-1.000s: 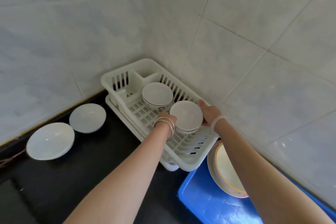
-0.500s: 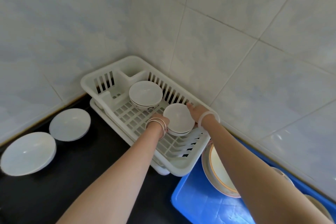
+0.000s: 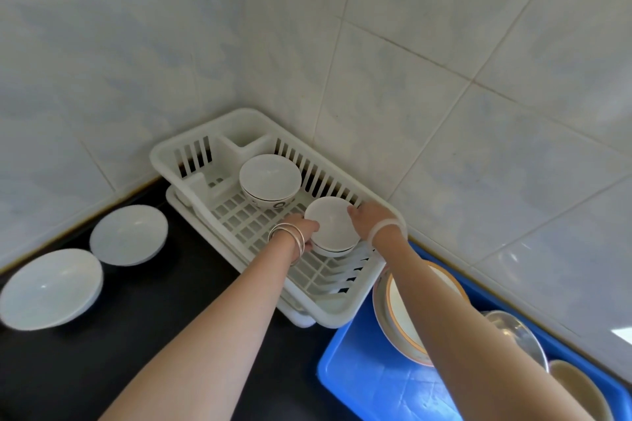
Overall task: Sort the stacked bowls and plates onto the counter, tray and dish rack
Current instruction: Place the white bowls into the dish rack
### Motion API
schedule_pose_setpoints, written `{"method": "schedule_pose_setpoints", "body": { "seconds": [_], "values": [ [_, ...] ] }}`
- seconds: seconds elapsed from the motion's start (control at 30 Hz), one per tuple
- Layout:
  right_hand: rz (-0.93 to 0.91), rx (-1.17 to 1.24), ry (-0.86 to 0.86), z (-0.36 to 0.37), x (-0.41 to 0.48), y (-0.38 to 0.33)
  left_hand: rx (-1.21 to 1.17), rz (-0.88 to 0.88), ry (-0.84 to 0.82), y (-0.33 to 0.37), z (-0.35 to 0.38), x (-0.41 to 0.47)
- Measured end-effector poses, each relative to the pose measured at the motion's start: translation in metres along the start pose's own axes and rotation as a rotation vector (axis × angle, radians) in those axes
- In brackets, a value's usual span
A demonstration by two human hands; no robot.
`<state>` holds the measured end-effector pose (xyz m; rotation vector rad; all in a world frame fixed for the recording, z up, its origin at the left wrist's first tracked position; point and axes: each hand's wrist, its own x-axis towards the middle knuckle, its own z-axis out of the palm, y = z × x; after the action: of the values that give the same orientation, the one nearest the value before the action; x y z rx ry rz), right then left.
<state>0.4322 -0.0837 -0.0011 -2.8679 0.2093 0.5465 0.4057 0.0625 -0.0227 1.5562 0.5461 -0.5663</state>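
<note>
A white dish rack (image 3: pixel 345 309) stands in the wall corner on the black counter (image 3: pixel 143 335). Inside it, toward the back, sits a white bowl with a dark patterned band (image 3: pixel 270 183). Nearer the front is a small stack of white bowls (image 3: pixel 330 225), low over the rack's grid. My left hand (image 3: pixel 304 232) grips the stack's left side and my right hand (image 3: pixel 367 217) grips its right rim. Two wide white bowls rest on the counter to the left, one near the rack (image 3: pixel 128 234) and one further out (image 3: pixel 51 287).
A blue tray (image 3: pixel 359 383) lies right of the rack, holding an orange-rimmed plate (image 3: pixel 403 328), a metal dish (image 3: pixel 516 331) and a beige bowl (image 3: pixel 581 390), all partly hidden by my right forearm. Tiled walls close in behind and to the right.
The bowl stack has dropped lower into the rack with both hands still on it. The view has shifted, bringing more of the blue tray into sight.
</note>
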Motion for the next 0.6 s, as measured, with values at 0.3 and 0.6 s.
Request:
{"method": "schedule_pose_setpoints", "body": {
  "seconds": [0.3,0.6],
  "values": [
    [-0.091,0.214,0.116,-0.016,-0.043,-0.013,0.055,0.092,0.038,0.008,-0.029,-0.023],
    [-0.287,0.701,0.039,0.028,-0.128,-0.098,0.069,0.332,0.310,-0.043,-0.114,-0.095]
  ]
}}
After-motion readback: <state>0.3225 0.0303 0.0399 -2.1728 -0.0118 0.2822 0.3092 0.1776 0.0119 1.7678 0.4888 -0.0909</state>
